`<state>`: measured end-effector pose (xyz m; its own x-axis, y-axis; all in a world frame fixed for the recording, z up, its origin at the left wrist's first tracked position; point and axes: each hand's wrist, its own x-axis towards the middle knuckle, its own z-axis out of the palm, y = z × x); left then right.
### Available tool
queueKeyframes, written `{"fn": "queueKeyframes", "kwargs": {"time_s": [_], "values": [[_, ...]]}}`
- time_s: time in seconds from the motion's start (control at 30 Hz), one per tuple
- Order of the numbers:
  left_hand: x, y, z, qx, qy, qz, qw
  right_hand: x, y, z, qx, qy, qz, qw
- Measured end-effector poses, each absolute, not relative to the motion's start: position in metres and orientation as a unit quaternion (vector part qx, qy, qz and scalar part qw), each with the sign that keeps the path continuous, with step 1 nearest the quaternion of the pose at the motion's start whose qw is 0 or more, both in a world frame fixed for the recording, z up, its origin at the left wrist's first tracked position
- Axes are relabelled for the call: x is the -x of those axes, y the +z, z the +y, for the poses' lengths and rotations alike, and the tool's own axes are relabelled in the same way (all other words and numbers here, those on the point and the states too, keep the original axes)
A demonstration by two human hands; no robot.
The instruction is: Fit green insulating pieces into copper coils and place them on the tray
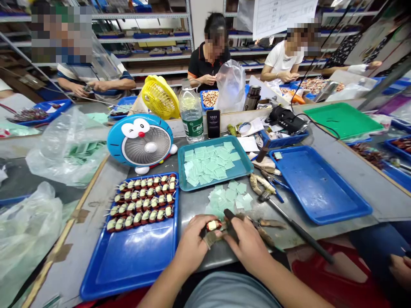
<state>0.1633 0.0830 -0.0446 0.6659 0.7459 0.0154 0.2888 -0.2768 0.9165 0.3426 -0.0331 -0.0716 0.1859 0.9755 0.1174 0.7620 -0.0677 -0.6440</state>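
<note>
My left hand (192,244) is closed on a small coil part (213,225) with a cream top and dark red sides, and its thumb wears a tan cover. Close on the right, my right hand (248,243) curls its fingers toward the part; a dark cover wraps one finger. What lies between those right fingertips is hidden. Just beyond the hands, loose pale green squares (229,196) are piled on the grey bench. To the left, a blue tray (135,261) carries rows of similar coil parts (144,196).
A teal tray (183,182) of green squares stands ahead, with a hammer (295,226) and pliers (272,182) to its right. Further right is a blue tray (324,184) with one part in its corner. A fan (141,143), bottle (192,113) and phone (213,124) line the back. Co-workers sit opposite.
</note>
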Motion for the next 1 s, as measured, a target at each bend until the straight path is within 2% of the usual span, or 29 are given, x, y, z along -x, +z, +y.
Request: {"fn": "queueKeyframes", "kwargs": {"time_s": [0.17, 0.57, 1.0], "values": [[-0.17, -0.048, 0.08, -0.776, 0.214, 0.311, 0.506, -0.341, -0.081, -0.023, 0.696, 0.194, -0.624, 0.298], [-0.165, -0.062, 0.083, -0.774, 0.168, 0.318, 0.521, -0.384, -0.059, -0.06, 0.729, 0.254, -0.572, 0.278], [-0.169, -0.063, 0.09, -0.796, 0.152, 0.297, 0.505, -0.368, -0.022, -0.01, 0.609, 0.308, -0.688, 0.246]]}}
